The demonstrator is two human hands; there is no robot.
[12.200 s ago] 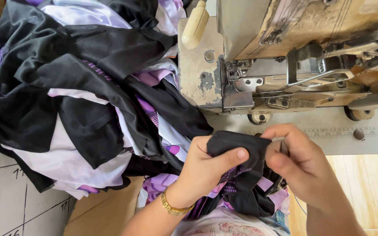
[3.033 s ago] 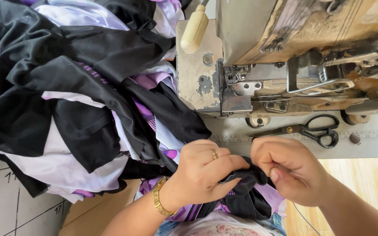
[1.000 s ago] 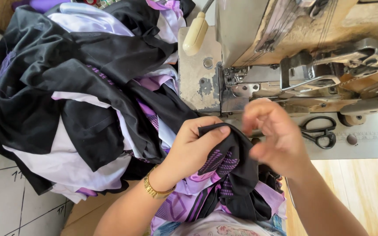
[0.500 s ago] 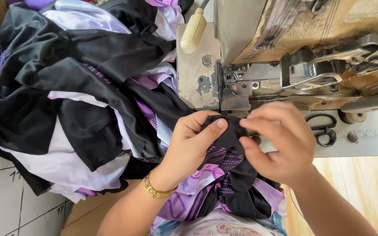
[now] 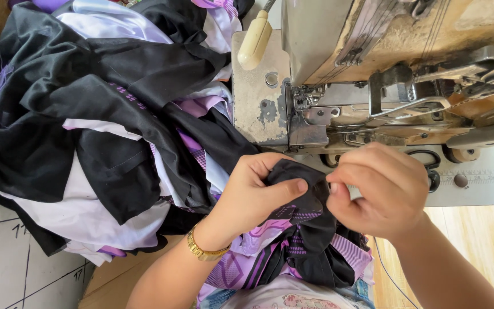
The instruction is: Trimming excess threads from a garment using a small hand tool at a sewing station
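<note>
L hand [image 5: 253, 191] & R hand [image 5: 381, 186]: both grips closed, pinching soft black fabric piece [image 5: 307, 200] w/ purple-striped panel, just below worn metal sewing machine [image 5: 373, 86].

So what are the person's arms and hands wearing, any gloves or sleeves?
No gloves and no sleeves in view: both forearms are bare. The left hand has a gold-coloured link bracelet at the wrist. The right hand shows no jewellery.

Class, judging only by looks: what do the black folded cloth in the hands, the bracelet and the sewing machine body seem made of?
Black folded cloth: thin, soft knit or synthetic fabric, probably; it creases limply, matte.
Gold-coloured bracelet: likely metal; shiny links.
Grey sewing machine body: painted metal, apparently; worn, stained surface.
</note>
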